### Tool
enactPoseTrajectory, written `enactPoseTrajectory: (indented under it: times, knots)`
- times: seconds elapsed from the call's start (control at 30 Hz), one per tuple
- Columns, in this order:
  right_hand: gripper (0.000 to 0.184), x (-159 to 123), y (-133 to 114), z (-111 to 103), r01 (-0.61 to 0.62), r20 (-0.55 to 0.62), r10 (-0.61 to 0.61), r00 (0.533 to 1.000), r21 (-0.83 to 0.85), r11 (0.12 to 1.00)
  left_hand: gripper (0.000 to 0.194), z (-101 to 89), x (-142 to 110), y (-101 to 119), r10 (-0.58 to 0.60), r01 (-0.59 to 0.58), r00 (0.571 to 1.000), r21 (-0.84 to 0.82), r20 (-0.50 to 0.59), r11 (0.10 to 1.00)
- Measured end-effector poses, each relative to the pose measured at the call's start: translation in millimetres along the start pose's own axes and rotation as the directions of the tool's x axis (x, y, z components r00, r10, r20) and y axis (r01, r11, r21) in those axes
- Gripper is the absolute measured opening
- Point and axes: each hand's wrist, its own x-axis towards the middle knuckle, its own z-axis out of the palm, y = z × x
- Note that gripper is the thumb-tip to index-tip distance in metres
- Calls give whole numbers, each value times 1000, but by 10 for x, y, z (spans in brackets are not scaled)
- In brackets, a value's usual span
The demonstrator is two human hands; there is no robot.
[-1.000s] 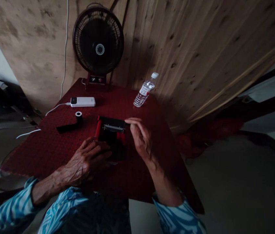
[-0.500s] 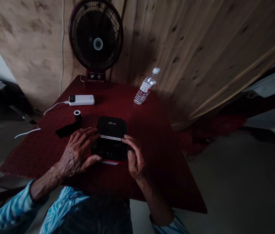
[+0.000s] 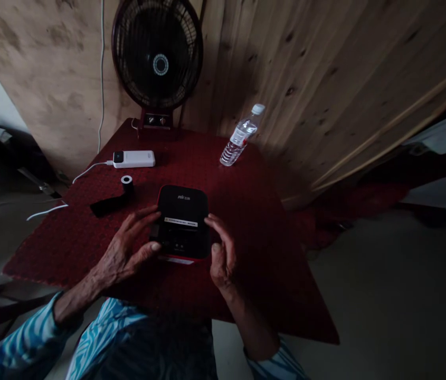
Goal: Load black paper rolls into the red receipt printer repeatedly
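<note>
A flat black device with rounded corners, a red edge and a white label strip [image 3: 183, 203] lies on the dark red table in front of me. My left hand [image 3: 130, 245] is at its left side, fingers stretched and thumb apart, fingertips at the device's edge. On the opposite side my right hand [image 3: 223, 250] has its fingers apart and slightly bent, fingertips by the right edge. Whether either hand presses on the device I cannot tell. A white slip [image 3: 177, 260] shows at its near edge. Left of it lies a black roll with a white core [image 3: 126, 182], its loose strip unrolled.
A dark fan [image 3: 159, 64] stands at the back of the red table [image 3: 254, 285], against a wooden wall. A white power bank [image 3: 134, 159] with a cable lies at the left. Towards the back right stands a clear plastic bottle [image 3: 238, 138].
Both hands have drawn slightly outward from the device. More of its right edge shows between my right fingers and the label strip. The view has shifted a little.
</note>
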Motion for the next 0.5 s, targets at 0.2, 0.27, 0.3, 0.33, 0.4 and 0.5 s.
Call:
enactPoseTrajectory:
  times: [0.2, 0.27, 0.3, 0.33, 0.4, 0.5]
  knots:
    - [43, 12, 162, 32, -332, -89, 338, 937, 78, 940, 55, 6, -23, 122, -377, 317, 919, -352, -116, 880]
    - [48, 36, 198, 60, -443, -13, 448, 894, 127, 887, 54, 28, -34, 142, -434, 371, 897, -395, -81, 840]
    - [50, 49, 211, 73, -483, 13, 487, 873, 148, 863, 53, 40, -35, 150, -456, 397, 888, -410, -53, 821]
    - [52, 62, 220, 82, -509, 30, 512, 859, 163, 845, 54, 50, -32, 157, -472, 422, 881, -419, -20, 804]
    - [54, 82, 231, 91, -525, 51, 525, 850, 176, 833, 55, 63, -7, 160, -481, 448, 876, -428, 34, 785]
    - [51, 92, 235, 94, -513, 89, 506, 858, 194, 836, 56, 67, 63, 125, -478, 458, 875, -454, 78, 764]
